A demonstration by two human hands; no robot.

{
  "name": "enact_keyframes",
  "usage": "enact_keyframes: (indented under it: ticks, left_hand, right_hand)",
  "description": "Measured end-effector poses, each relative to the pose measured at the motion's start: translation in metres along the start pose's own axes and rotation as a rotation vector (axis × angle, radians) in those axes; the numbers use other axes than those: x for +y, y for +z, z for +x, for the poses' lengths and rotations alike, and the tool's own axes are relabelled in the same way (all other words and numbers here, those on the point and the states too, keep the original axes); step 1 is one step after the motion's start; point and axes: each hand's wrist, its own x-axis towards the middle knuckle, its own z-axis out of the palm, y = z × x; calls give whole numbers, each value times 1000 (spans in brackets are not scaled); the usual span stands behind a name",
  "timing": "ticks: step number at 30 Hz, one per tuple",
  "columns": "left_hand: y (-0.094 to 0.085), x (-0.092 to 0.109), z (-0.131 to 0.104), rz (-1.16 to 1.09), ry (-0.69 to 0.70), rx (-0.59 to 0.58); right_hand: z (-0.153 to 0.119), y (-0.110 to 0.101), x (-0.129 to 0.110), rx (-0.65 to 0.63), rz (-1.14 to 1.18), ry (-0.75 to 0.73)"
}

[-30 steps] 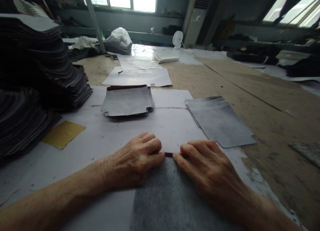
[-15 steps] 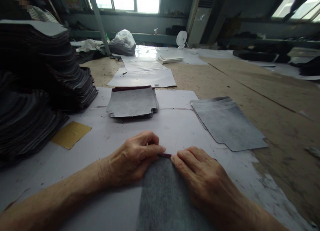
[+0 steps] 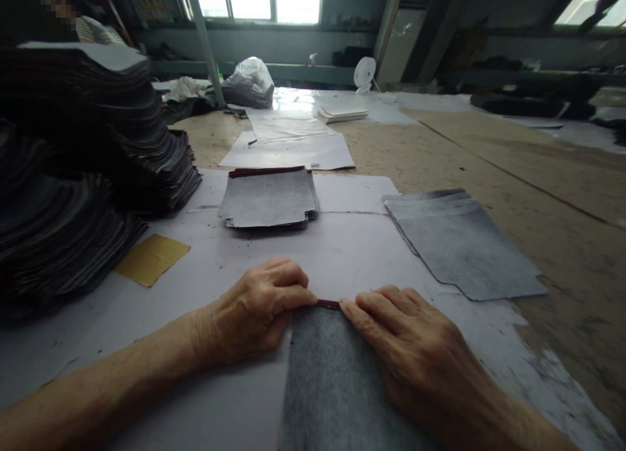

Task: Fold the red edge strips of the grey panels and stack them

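- Holding one end of maroon edge [image 3: 328,304] of grey fabric piece [image 3: 337,373] narrowly in left grip [image 3: 313,301], other end in right grip [image 3: 343,302]; cannot tell how firmly, with some fingers hidden
- Note grey fabric piece lying on white sheet [image 3: 352,255], running nearward from between both grips
- Could turn crooked along maroon edge, likely through uneven pull between left and right
- Could spring up or pucker mid-edge, if left unpressed between both grips
- Could knock notched grey stack [image 3: 268,197] beyond left grip, or loose grey pieces [image 3: 464,249] beyond right grip, by reaching carelessly
- Can make out lettering on plastic bag [image 3: 249,83], far beyond left grip, too blurred to spell
- Can read no brand or label elsewhere
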Motion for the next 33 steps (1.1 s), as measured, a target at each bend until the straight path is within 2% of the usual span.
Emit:
enact_keyframes:
  ticks: [4,7,9,12,15,17,19,22,24,27,30,33]
  left_hand:
    - [0,3,-5,110,93,2]
    - [0,5,-6,137,102,-17]
    - [0,6,-5,129,97,-29]
    - [1,6,-4,133,100,-48]
    - [2,6,-3,147,86,-78]
    - [1,4,-3,146,90,-79]
    - [-3,5,-4,124,92,-19]
    - [-12,13,-7,59,5,113]
    - [-15,25,-11,26,-64,75]
    - [-13,44,-20,68,-128,-77]
    - [-7,53,-27,145,-124,-66]
    - [-3,52,-29,183,-138,-72]
  right_hand:
    - [2,-3,-2,-42,-41,-59]
    - [7,-8,-5,-66,-112,-72]
    - [13,-8,-7,-39,-153,-40]
    - [20,-2,-10,-3,-57,21]
    - [24,8,-15,-47,97,65]
    - [25,12,-18,-57,98,52]
    - [24,14,-20,-50,54,14]
    - [22,14,-21,-26,18,3]
    - [21,14,-20,-1,38,13]
    - [20,16,-15,1,136,29]
    - [21,18,-9,-25,231,18]
    - [21,18,-6,-40,265,0]
